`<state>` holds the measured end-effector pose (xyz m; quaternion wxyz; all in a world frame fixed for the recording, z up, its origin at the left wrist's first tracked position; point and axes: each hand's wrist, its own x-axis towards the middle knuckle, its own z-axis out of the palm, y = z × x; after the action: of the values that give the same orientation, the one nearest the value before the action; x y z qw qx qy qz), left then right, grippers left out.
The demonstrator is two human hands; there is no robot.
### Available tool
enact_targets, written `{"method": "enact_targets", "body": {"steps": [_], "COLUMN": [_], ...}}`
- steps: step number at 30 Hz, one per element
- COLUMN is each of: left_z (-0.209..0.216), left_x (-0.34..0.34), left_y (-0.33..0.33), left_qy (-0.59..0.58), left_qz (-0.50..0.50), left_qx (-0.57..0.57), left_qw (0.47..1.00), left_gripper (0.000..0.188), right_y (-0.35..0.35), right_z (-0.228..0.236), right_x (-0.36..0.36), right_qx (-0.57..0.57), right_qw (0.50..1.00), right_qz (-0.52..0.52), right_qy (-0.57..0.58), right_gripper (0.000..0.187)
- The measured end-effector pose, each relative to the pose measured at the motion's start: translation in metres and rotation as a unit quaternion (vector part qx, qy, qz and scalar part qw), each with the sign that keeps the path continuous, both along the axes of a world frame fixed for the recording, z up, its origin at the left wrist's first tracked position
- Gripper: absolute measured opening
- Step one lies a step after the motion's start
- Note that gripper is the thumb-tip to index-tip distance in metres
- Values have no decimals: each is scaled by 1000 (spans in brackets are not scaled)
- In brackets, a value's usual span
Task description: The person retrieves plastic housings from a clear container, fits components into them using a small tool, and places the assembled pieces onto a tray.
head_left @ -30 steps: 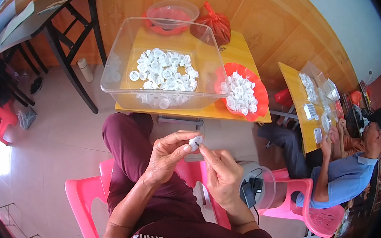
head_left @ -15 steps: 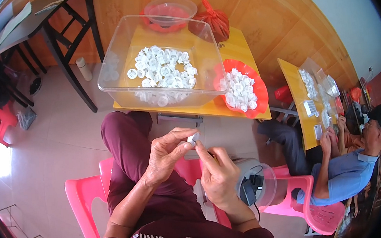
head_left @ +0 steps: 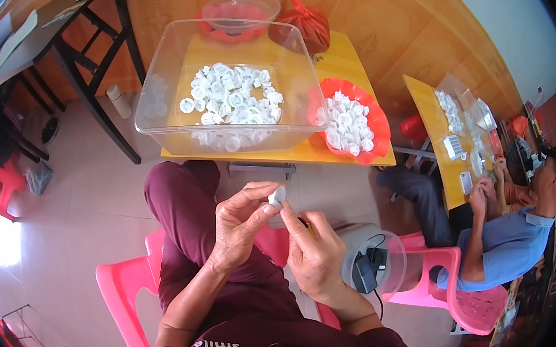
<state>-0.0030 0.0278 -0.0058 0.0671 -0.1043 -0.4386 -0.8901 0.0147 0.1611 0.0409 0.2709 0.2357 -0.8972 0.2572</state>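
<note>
Above my lap, my left hand (head_left: 235,227) pinches a small round white plastic piece (head_left: 280,194) between thumb and fingertips. My right hand (head_left: 319,257) is close beside it, its index fingertip against the lower edge of the piece. The other right fingers curl around something black and yellow (head_left: 304,223), mostly hidden in the grip. Beyond my hands, a clear plastic tub (head_left: 233,136) holds many similar white pieces (head_left: 232,90). To its right, a red scalloped basin (head_left: 378,137) contains another pile of white pieces (head_left: 347,122).
The tub and basin stand on a yellow table (head_left: 358,63), with a tied red bag (head_left: 306,25) behind. At my right, a bucket (head_left: 354,281) carries black adapters (head_left: 364,274) with a cable. Farther right, a person in blue (head_left: 502,245) sits at another yellow table (head_left: 454,185).
The white piece has turned and shows more of its round face. Both hands stay close together, shifted slightly left in view. The person at the right has moved their head.
</note>
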Motion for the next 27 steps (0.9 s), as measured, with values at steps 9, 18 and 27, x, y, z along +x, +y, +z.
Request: {"method": "enact_targets", "body": {"steps": [9,18,27], "left_z": [4,2,-2], "left_x": [1,1,0], "left_y": [4,5,4], "left_qy": [-10,-7,9], "left_qz": [3,27,57], "left_qx": [54,63,13], "left_qw": [998,998,998], "left_gripper": [28,26,28], "right_y": [0,-4,-6], "right_z": [-3,-9,-14], "right_x": [0,-2,-4], "right_qx": [-24,-24,15], "right_qw": [1000,1000,998], "right_qz": [12,13,-10], "right_qy": [1,16,64], "right_gripper": [48,47,41]}}
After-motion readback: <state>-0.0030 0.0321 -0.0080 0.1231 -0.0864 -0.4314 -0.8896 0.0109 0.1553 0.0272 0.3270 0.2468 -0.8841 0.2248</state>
